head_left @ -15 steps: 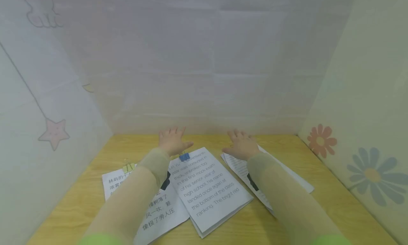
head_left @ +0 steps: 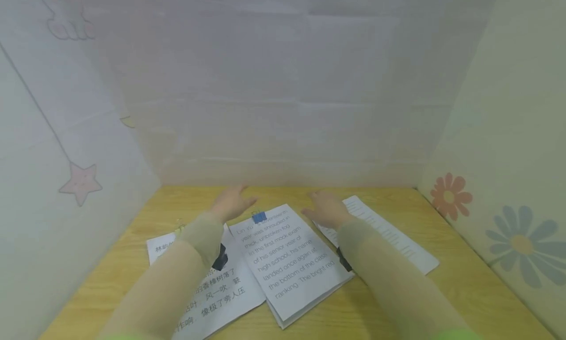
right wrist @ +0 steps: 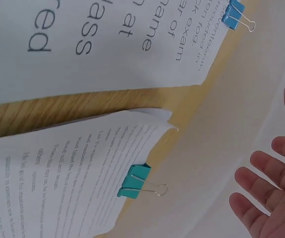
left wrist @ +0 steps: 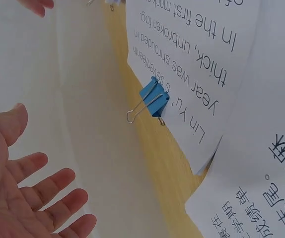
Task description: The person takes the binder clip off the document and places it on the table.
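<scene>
My left hand (head_left: 232, 203) hovers past the top of the middle paper stack (head_left: 292, 266), fingers loosely extended and holding nothing. A blue binder clip (left wrist: 155, 96) grips that stack's top edge, which carries large English print. Above the right paper stack (head_left: 393, 237) is my right hand (head_left: 328, 208), empty, its fingers relaxed and apart in the right wrist view. That stack has small print and a teal binder clip (right wrist: 135, 181). Under my left forearm lies a stack with Chinese text (head_left: 221, 291), partly hidden, with a yellow binder clip (head_left: 179, 229) at its top.
The three stacks fan out on a wooden table (head_left: 110, 261). The middle stack overlaps the left one. A pale sheet-covered wall (head_left: 283, 133) rises behind the table, and printed side walls flank it, the right one with flowers (head_left: 522, 244).
Both hands have come down slightly and turned, their fingers less spread in the head view. My left hand has shifted a little left. More of the right stack shows. The papers look unmoved.
</scene>
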A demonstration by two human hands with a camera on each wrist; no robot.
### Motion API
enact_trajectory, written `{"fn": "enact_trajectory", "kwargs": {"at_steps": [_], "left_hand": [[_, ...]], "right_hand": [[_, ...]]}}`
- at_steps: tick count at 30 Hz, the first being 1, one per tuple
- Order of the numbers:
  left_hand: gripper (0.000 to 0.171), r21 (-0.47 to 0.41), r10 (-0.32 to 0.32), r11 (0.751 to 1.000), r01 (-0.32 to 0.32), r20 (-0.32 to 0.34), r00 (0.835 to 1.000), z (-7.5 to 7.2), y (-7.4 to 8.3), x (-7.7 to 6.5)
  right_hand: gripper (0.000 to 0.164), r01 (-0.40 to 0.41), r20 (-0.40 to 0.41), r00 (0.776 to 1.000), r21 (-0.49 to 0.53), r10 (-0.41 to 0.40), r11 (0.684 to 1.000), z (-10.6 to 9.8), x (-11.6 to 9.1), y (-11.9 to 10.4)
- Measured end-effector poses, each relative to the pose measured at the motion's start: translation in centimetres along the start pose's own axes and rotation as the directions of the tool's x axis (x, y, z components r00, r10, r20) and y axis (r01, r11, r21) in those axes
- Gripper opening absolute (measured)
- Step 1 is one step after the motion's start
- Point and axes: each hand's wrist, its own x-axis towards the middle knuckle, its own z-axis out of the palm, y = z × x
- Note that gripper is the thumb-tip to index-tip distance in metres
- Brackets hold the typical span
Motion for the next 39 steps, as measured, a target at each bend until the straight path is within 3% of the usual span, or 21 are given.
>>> {"fn": "enact_trajectory", "kwargs": {"at_steps": [8,18,27,39], "left_hand": [[0.072,-0.109,-0.053,0.992,0.057,0.037,0.998,-0.3,-2.1,-1.6],[0.071,-0.183,-0.138,0.972,0.147,0.061,0.988,-1.1,-5.1,-3.0],[0.066,-0.257,-0.165,0.952,0.166,0.024,0.986,-1.7,-7.8,-4.7],[0.067,-0.268,-0.273,0.930,0.250,-0.052,0.960,-3.2,-12.6,-7.4]], "right_hand": [[0.059,-0.021,0.024,1.000,0.034,0.020,0.999,1.1,0.2,-2.3],[0.059,0.022,0.060,0.998,0.073,-0.026,0.997,1.8,0.0,-4.6],[0.060,0.041,0.099,0.994,0.130,-0.054,0.991,2.6,0.1,-6.6],[0.055,0.019,0.147,0.988,0.219,-0.053,0.976,3.1,0.0,-9.8]]}}
